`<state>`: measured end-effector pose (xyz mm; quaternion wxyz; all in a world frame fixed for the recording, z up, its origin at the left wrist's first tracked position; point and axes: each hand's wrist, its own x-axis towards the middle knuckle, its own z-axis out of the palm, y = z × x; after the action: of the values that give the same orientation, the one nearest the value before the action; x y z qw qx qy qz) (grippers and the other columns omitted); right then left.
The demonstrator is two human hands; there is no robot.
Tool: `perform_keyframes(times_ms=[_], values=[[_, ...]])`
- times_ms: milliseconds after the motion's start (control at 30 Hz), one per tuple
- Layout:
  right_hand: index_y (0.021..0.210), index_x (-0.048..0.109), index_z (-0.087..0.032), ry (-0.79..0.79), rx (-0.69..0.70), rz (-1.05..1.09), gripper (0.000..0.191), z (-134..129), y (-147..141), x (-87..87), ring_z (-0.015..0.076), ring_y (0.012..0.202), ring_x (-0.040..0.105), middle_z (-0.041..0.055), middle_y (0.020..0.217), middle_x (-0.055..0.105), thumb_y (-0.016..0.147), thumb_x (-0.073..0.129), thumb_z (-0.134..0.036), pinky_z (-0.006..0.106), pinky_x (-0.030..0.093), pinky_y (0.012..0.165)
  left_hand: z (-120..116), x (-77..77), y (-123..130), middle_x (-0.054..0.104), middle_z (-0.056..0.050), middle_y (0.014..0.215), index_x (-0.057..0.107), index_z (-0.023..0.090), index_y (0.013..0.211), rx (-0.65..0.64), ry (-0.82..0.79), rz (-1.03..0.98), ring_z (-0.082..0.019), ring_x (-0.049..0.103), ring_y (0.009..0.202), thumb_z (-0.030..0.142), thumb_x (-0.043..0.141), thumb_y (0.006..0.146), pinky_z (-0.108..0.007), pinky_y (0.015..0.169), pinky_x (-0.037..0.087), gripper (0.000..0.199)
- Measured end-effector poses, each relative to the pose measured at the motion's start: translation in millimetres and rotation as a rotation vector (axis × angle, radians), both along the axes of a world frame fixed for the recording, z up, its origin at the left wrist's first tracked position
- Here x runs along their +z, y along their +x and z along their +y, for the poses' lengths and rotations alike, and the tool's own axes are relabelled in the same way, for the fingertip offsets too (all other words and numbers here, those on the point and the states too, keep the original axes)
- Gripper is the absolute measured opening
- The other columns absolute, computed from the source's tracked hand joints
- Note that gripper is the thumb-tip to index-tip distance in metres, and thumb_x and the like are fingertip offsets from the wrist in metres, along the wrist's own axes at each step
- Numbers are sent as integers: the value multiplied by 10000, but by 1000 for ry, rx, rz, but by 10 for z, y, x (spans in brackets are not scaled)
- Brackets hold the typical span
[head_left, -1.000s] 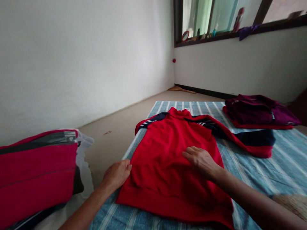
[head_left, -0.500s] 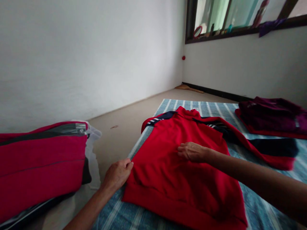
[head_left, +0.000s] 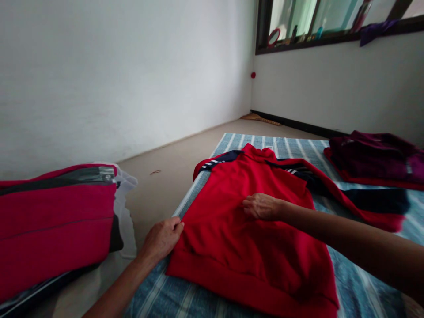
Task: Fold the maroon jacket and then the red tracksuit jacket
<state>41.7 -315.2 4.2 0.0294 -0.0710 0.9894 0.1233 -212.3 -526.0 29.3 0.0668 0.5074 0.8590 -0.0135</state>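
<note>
A red jacket with navy, white-striped shoulders lies spread out on a blue striped cloth. Its collar points away from me and its hem is nearest. My left hand is closed in a pinch on the jacket's left side edge, above the hem. Over the middle of the body, my right hand has its fingers curled closed on the red fabric; the fingertips are partly hidden. One sleeve stretches out to the right, while the other sleeve is mostly out of sight at the left shoulder.
Left of the cloth stands a stack of pink and dark garments with white plastic behind it. Folded purple clothing lies at the far right. A white wall rises at the left, and a window ledge holds small items.
The view has shifted slightly, so everything sits a little higher and further left. Both hands keep their places on the jacket.
</note>
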Motion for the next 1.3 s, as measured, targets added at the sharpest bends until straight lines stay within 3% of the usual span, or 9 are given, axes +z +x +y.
perform_keyframes(times_ms=[167,467,633,933,1133,1233,1300], values=[[851,588,-123,39,29,2,220,-23,1,-19,152,666,540,77,806,599,917,381,-84,263,357,509,5,-1,7,596,-1,615,491,213,636,-27,17,-17,-162,599,640,288,379,893,-242,594,319,291],[877,588,-113,81,124,14,243,-20,-32,-36,169,669,536,96,802,608,926,351,-108,300,364,547,-20,-4,38,609,2,627,512,206,661,-34,43,-20,-149,586,634,284,395,892,-238,588,308,271],[887,587,-113,92,111,14,292,-25,-63,-46,176,680,540,105,799,613,946,301,-120,308,357,562,-27,20,75,635,-18,662,526,212,673,9,53,11,-170,618,685,289,370,900,-244,615,335,286],[858,585,-115,84,118,-18,209,4,0,61,177,674,550,84,775,619,927,387,-110,303,362,572,-22,100,46,652,-32,668,575,216,676,73,108,36,-190,629,707,284,370,875,-258,629,351,293],[852,584,-118,12,90,-7,237,20,81,7,175,678,546,83,772,609,942,365,-121,301,363,580,-17,65,5,673,-67,713,581,214,669,108,-14,51,-236,646,747,253,370,856,-286,613,367,285],[835,597,-125,2,35,-4,265,-3,102,11,184,676,549,82,768,612,946,357,-135,304,366,564,34,113,112,672,-80,761,583,202,758,94,-100,126,-250,646,748,243,372,867,-301,600,381,242],[832,608,-128,-12,-2,-12,258,-22,107,28,188,683,552,82,787,620,940,374,-142,304,371,560,126,183,279,656,-90,839,577,183,841,7,-21,216,-246,633,796,236,372,883,-310,642,411,216]])
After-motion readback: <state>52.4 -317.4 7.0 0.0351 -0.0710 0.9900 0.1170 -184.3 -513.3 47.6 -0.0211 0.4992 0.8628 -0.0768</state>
